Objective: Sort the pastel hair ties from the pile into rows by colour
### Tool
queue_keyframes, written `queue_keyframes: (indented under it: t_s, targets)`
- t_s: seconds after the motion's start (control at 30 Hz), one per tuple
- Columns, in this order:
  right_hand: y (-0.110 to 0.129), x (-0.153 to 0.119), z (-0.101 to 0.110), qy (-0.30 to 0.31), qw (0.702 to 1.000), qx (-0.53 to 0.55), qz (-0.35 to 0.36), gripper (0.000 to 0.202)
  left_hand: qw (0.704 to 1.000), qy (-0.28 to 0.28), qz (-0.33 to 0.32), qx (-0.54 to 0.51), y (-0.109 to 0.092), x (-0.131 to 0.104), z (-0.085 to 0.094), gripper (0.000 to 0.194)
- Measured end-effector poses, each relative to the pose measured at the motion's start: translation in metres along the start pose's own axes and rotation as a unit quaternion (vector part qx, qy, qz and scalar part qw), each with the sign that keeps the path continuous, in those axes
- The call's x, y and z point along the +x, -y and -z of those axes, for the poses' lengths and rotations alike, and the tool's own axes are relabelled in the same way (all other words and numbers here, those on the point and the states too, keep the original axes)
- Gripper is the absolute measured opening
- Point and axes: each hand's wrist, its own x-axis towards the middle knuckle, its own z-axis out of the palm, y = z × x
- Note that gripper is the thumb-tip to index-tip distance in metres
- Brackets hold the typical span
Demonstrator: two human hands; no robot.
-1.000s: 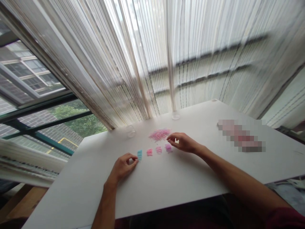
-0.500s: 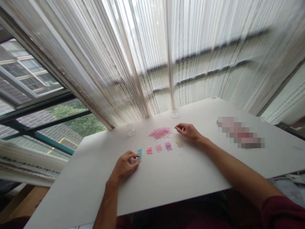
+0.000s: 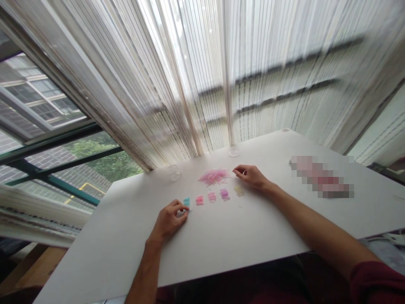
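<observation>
The left hand (image 3: 172, 216) has its thumb and fingertips drawn almost together at the near end of the blue pile (image 3: 186, 202); whether a piece is pinched there is too small to tell. The right hand (image 3: 250, 175) is curled, its thumb and forefinger close together, just right of the large pink heap (image 3: 215, 176); I cannot tell whether anything is between the fingertips.

The heap is a loose tangle of thin pink and purplish strips in the middle of the white table (image 3: 253, 236), toward the far side. On its near side runs a row of small piles. From left to right they are the blue pile, a red-pink pile (image 3: 199, 200), a pale pink pile (image 3: 211, 197), a purple pile (image 3: 224, 194) and a yellowish pile (image 3: 239, 191), all apart from one another. The yellowish pile lies just to the near side of the right hand.

Near the table's far edge, clear containers (image 3: 174, 174) stand left of the heap, and a clear round dish (image 3: 234, 153) lies to its right. Farther right is a blurred-out reddish object (image 3: 324, 179). Beyond the table hangs a pale striped curtain (image 3: 259, 84).
</observation>
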Motion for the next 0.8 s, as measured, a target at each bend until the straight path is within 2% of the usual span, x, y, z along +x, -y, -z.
queue_keyframes:
  t_s: [0.3,0.8]
  targets:
    - [-0.003,0.000,0.000,-0.004,1.000,0.000,0.009,0.026,1.000,-0.025,0.006,-0.007,0.008,-0.001,0.002,0.016]
    - [-0.006,0.002,0.001,-0.020,1.000,0.003,-0.016,0.024,1.000,-0.013,0.021,-0.012,0.010,-0.003,0.002,0.017]
